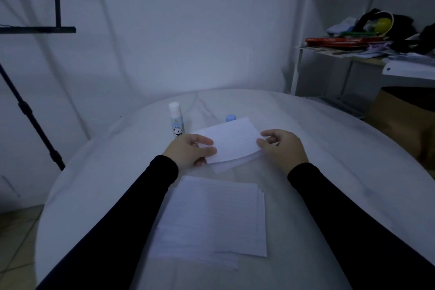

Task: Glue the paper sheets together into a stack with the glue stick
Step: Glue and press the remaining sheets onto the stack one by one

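**Paper sheet squared over the glued stack**

White loose sheets (pixel 211 219) are piled nearest on the table (pixel 329 148). Beyond them, one sheet (pixel 233 141) is pinched at its ends by the left hand (pixel 190 150) and right hand (pixel 280 148), just above the glued stack (pixel 235 162). Edges should be matched before pressing. Farther back, the glue stick (pixel 176 120) is stood uncapped, its blue cap (pixel 230 117) behind the sheet; a panda is printed on it, but no wording can be read.

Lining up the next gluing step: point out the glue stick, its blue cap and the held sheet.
glue stick (pixel 176 120), head view, on its upright body.
blue cap (pixel 230 117), head view, on its visible top.
held sheet (pixel 233 141), head view, on its middle.
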`<state>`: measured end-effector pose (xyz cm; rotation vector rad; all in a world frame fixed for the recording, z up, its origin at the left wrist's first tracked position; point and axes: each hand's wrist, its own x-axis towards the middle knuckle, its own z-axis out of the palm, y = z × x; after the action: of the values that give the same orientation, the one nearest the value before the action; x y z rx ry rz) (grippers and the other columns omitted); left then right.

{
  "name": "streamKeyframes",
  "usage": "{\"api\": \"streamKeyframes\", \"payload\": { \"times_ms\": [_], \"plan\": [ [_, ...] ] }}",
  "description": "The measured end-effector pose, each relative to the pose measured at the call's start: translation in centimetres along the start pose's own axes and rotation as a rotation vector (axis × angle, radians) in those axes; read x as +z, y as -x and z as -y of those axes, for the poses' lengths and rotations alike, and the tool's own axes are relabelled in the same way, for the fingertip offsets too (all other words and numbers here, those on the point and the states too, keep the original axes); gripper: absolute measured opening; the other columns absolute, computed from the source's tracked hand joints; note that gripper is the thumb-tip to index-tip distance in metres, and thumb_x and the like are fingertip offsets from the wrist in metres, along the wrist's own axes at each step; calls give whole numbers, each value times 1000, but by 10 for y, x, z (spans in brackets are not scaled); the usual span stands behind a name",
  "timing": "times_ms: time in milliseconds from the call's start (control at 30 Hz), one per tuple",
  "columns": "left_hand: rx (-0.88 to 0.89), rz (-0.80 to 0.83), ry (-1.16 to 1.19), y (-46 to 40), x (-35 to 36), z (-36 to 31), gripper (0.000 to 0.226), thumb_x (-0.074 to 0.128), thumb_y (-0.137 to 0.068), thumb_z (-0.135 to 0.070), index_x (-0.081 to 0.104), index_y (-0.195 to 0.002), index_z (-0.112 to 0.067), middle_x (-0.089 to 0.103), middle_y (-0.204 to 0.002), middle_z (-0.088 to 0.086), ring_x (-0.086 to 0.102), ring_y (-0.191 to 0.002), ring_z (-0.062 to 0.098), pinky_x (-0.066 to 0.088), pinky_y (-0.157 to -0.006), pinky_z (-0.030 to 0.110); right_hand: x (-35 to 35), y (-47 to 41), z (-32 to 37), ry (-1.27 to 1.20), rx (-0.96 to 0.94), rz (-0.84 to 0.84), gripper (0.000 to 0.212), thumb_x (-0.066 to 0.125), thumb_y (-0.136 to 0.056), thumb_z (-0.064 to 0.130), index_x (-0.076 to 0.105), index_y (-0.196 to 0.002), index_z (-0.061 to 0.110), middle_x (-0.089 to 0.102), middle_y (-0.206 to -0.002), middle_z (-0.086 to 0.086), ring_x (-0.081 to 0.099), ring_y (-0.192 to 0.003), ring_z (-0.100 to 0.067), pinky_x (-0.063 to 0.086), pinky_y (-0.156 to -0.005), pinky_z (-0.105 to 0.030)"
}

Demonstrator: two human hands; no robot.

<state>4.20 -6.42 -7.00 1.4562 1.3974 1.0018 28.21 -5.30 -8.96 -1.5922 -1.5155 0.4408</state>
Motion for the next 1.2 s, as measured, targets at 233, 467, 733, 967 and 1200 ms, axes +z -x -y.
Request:
{"api": "streamKeyframes", "payload": {
  "times_ms": [233, 467, 733, 967, 1200],
  "plan": [
    [35, -69, -265, -2, 5, 1, 9, 76, -78, -22, 69, -82, -20, 65, -59, -1, 51, -44, 8, 41, -49, 17, -8, 1, 4, 171, 24, -33, 21, 63, -83, 33, 67, -104, 28, 60, -82, 11, 57, -94, -14, 33, -96, -34],
    [88, -111, -571, -3, 6, -1, 16, 75, -75, -25, 70, -89, -21, 58, -66, -8, 52, -56, 3, 37, -47, 5, -6, 1, 2, 343, 4, 19, 25, 60, -85, 36, 65, -108, 30, 58, -89, 13, 57, -103, -14, 28, -91, -34],
    [309, -113, -731, -2, 23, 0, 40, 63, -86, -40, 61, -122, -23, 57, -122, -2, 52, -111, 15, 38, -94, 24, -1, 4, 10, 623, -87, 140, 44, 49, -87, 55, 57, -124, 32, 53, -132, 6, 42, -121, -23, 27, -98, -41],
    [227, 83, -896, -4, 15, 2, 38, 54, -91, -18, 59, -124, -35, 47, -141, -16, 41, -131, 9, 26, -113, 31, 4, 9, 23, 658, -295, 97, 28, 56, -80, 54, 65, -91, 29, 52, -115, 6, 43, -114, -18, 28, -93, -39],
    [243, 189, -1087, -4, 34, -8, 48, 35, -99, -46, 37, -144, -27, 27, -155, -10, 27, -141, 10, 21, -112, 41, 25, -1, 35, 584, -374, 619, 52, 33, -99, 43, 23, -149, 30, 18, -156, 15, 12, -145, -7, 5, -114, -53]
  ]
}}
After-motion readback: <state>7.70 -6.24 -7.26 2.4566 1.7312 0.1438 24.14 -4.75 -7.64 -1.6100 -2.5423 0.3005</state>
